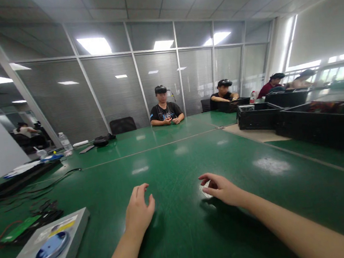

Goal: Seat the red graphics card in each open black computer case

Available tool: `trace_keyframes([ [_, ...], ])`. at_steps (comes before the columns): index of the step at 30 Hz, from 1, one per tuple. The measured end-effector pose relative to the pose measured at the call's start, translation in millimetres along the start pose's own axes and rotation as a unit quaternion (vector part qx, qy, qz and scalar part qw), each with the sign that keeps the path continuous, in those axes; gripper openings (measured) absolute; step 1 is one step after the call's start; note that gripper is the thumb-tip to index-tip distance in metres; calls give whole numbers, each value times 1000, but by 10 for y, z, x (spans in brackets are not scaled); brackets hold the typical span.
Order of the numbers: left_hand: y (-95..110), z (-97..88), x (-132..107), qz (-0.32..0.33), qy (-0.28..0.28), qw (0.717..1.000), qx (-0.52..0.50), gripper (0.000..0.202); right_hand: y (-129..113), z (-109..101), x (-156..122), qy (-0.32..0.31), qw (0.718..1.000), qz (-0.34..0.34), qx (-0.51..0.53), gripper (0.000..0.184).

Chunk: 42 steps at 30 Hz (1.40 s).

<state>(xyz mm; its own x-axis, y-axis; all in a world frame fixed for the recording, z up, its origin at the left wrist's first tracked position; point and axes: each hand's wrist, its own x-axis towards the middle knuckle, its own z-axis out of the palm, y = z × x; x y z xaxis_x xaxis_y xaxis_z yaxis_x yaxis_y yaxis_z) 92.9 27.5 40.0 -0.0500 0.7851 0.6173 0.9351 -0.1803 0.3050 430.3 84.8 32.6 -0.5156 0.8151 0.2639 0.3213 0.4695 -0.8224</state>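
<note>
My left hand is over the green table, fingers curved and thumb apart, holding nothing. Across from it, my right hand also hovers with bent, parted fingers and nothing in its grasp. A wide gap separates the two hands. To the left of my left hand lies a silver optical drive, with a round blue-and-white lidded dish resting on top. Behind the drive, a green circuit board sits among dark parts and a red wire.
Black computer cases stand at the right, partly on a brown sheet. A black cable, a clear bottle and a black pouch lie at the far left. A person sits opposite; others work farther right.
</note>
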Motion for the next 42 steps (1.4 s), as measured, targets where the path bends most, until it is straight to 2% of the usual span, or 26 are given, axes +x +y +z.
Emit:
trace_keyframes([
  [3,-44,19,25,-11,-11,1000,-5,32,-155,-133,-3,81,994,-31,-68,40],
  [5,-84,30,45,-26,-20,999,-5,35,-256,-299,38,140,982,-44,-121,38],
  [7,-119,41,62,-30,-20,999,-6,37,-323,-531,133,196,961,-38,-190,35],
  [10,-148,62,71,-25,-27,999,-12,40,-355,-991,361,253,913,20,-319,36],
  [13,-153,85,64,-22,-36,999,-13,42,-352,-1536,604,261,850,142,-436,49],
  [16,-160,107,59,-25,-37,999,-14,43,-337,-2062,773,248,798,266,-481,59],
  [18,-173,123,62,-33,-40,999,-17,44,-301,-2326,842,233,791,309,-474,58],
  [20,-186,142,68,-37,-43,998,-21,43,-232,-2472,898,211,797,331,-459,52],
  [22,-189,159,74,-41,-42,998,-25,43,-136,-2491,953,192,803,346,-445,48],
  [24,-175,172,77,-45,-43,998,-29,42,-32,-2416,1006,189,801,364,-436,46],
  [28,-96,173,76,-45,-58,997,-37,42,98,-2198,1049,215,771,410,-438,46],
  [32,-15,167,84,-43,-80,995,-43,40,69,-2043,978,240,752,410,-457,47],
  [35,-6,189,90,-49,-80,994,-52,39,-32,-1871,869,242,752,388,-474,47],
  [38,-37,219,92,-49,-67,995,-63,37,-205,-1597,668,235,762,347,-494,51],
  [42,-98,202,108,-67,-5,995,-70,35,-527,-1241,163,207,791,219,-532,59],
])
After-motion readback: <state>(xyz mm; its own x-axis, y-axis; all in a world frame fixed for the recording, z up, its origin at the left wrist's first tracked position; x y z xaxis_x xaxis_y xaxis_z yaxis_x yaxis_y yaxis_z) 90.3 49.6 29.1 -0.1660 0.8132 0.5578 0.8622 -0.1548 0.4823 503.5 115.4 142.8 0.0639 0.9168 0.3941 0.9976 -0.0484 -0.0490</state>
